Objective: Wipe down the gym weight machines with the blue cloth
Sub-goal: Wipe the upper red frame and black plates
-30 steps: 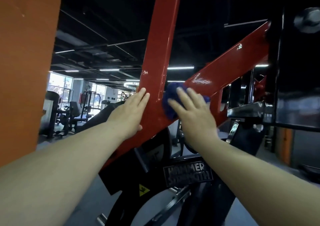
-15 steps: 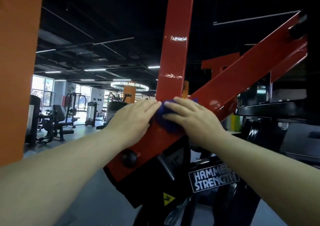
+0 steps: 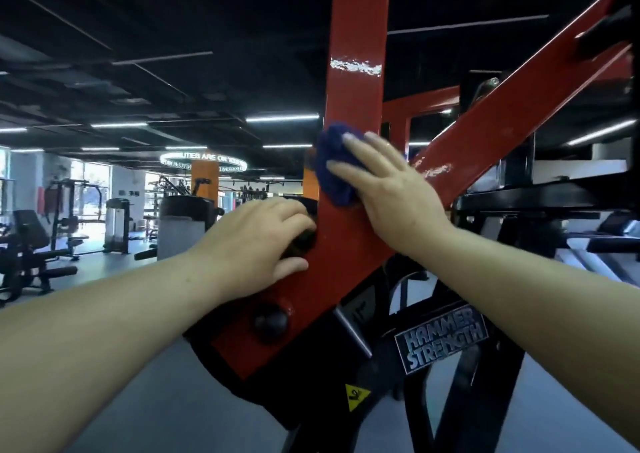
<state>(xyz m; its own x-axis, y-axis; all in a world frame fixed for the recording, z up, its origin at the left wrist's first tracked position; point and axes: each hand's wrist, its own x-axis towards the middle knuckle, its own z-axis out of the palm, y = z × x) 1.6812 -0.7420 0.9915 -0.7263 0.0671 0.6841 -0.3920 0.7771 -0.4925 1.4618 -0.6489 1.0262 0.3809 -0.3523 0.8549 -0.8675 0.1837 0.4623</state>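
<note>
Head view: we see two hands, one blue cloth and one big weight machine close up. The right hand (image 3: 391,189) lies flat with straight, spread fingers and presses the blue cloth (image 3: 334,168) against the red upright bar (image 3: 356,81); this grip is wide open and only pushes on the cloth. The cloth is bunched up and fuzzy, and it sits on the left part of the bar, with a bit of it past the bar's left edge. The left hand (image 3: 258,241) is lower down, at the left edge of the red frame, with its fingers curled over a dark round part there; we cannot tell how tightly this grip holds it. We count two big red bars: the upright one and a slanted red bar (image 3: 512,113) that goes up to the right. They meet just under the right hand. The red paint is smooth and shiny, with white shine marks on it. One round black knob (image 3: 270,321) sits low on the red frame. One sign with the words HAMMER STRENGTH (image 3: 441,345) hangs on the black part below, and one small yellow warning sticker (image 3: 356,396) is under that. To the left there is open grey floor (image 3: 121,400), and far back we see several dark gym machines (image 3: 31,244) and long ceiling lights.
</note>
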